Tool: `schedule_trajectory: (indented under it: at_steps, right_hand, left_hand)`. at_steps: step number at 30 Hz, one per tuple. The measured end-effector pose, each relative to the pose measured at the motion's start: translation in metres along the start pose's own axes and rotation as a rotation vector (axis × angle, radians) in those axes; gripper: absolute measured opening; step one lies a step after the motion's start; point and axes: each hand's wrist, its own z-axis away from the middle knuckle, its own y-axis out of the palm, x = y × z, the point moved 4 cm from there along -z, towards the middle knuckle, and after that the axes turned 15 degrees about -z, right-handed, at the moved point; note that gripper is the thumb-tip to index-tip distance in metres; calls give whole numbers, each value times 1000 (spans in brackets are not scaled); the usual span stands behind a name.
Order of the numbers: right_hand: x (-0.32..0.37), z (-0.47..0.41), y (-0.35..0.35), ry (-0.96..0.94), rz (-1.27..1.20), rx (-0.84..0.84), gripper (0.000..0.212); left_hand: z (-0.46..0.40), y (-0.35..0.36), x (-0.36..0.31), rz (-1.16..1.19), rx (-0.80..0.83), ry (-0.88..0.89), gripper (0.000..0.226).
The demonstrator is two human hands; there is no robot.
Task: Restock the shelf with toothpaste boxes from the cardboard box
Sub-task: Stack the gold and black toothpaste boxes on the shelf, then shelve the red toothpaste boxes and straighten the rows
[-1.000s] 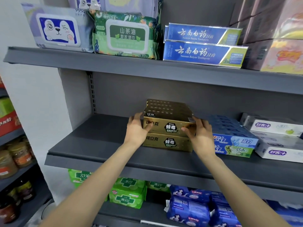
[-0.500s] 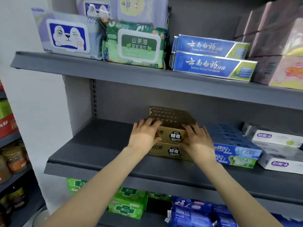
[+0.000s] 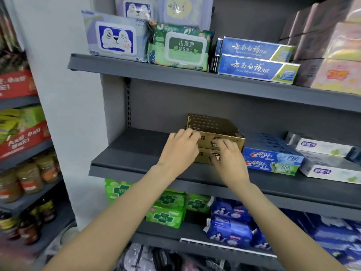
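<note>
Just right of the frame's centre, the left hand (image 3: pixel 180 151) lies with its back to the camera against the front of a stack of gold toothpaste boxes (image 3: pixel 214 132). Its fingers are loosely bent, the tips at the top front edge of the upper box; whether they press or merely touch is hard to tell, because the hand hides its own contact. Just beside it, the right hand (image 3: pixel 228 155) is spread over the same front faces, fingers slightly apart and bent at the knuckles, tips on the printed labels. Together the hands cover most of the lettering, so only scraps of the dark label patches show between the fingers.

The gold stack stands two high on the middle shelf (image 3: pixel 136 151), toward its rear, with its long sides running back to the grey back panel. How many boxes lie behind the front pair cannot be made out. Touching its right side are blue toothpaste boxes (image 3: pixel 271 161), also two high, and further right white toothpaste boxes (image 3: pixel 328 167) run out of frame.

On the upper shelf (image 3: pixel 175 72) sit packs of wet wipes (image 3: pixel 117 40), then blue and green toothpaste boxes (image 3: pixel 256 67), then pink boxes (image 3: pixel 332 75) cut off at the right edge. Below, green packs (image 3: pixel 166 212) and blue packs (image 3: pixel 230 227) are partly hidden by both forearms. At far left, blurred jars (image 3: pixel 29 177) and red cartons (image 3: pixel 17 85) fill another rack. The cardboard box is out of sight.
</note>
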Motion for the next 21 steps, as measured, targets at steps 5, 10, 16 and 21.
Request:
schedule_trajectory:
  at_steps: [5,10,16,21]
  right_hand:
    - [58,60,8,-123,-143,79,42]
    - [124,124,39,-112,-299,229,26]
    - [225,204,100,-152,-432,495,26]
    - [290,251,166,-112,-460,661,27]
  left_hand:
    - [83,-41,10,-7,-6,-95,28]
    - [189,-72,36,-4,153,-288,24]
    - [319,-101,96,-76,439,-443,18]
    - [408,-102,164,-125,638,-599,20]
